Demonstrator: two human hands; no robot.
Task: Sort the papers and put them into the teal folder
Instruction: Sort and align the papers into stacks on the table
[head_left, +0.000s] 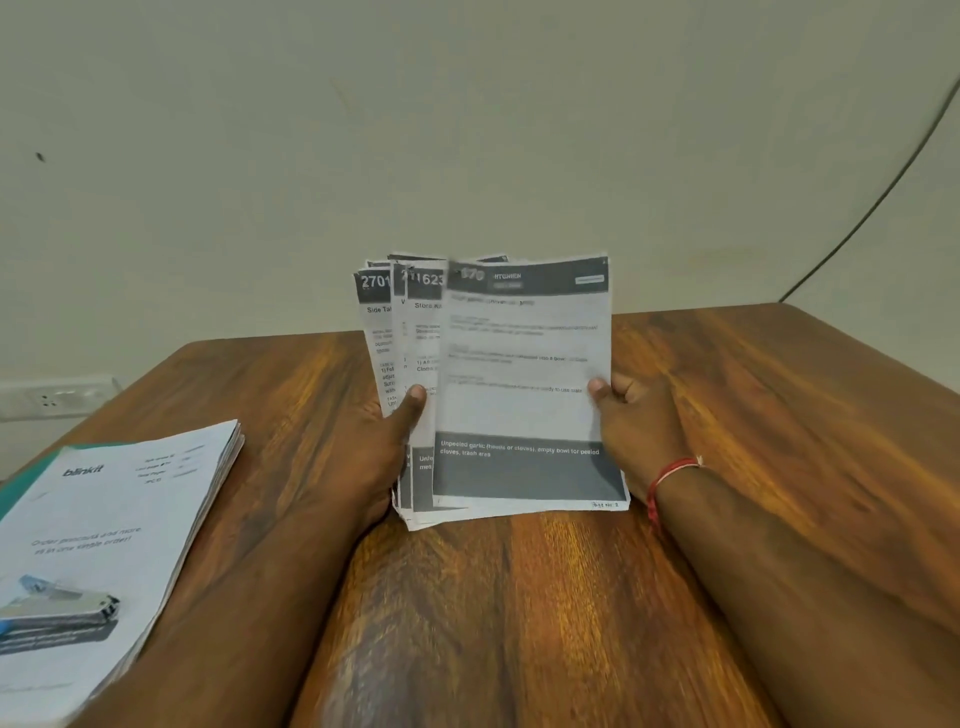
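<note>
Both my hands hold a fanned bunch of printed papers (519, 374) upright over the middle of the wooden table (779, 415). The sheets have dark header bands with white numbers. My left hand (384, 447) grips the rear sheets with its thumb on their left side. My right hand (631, 415) pinches the front sheet at its right edge; a red thread circles that wrist. At the left lies a stack of printed sheets (114, 525) on the teal folder (23, 491), of which only a thin strip shows at the stack's left edge.
A stapler (57, 610) rests on the left stack near its front. A wall socket (52, 397) sits low on the wall at the left. A dark cable (883, 192) runs down the wall at the right.
</note>
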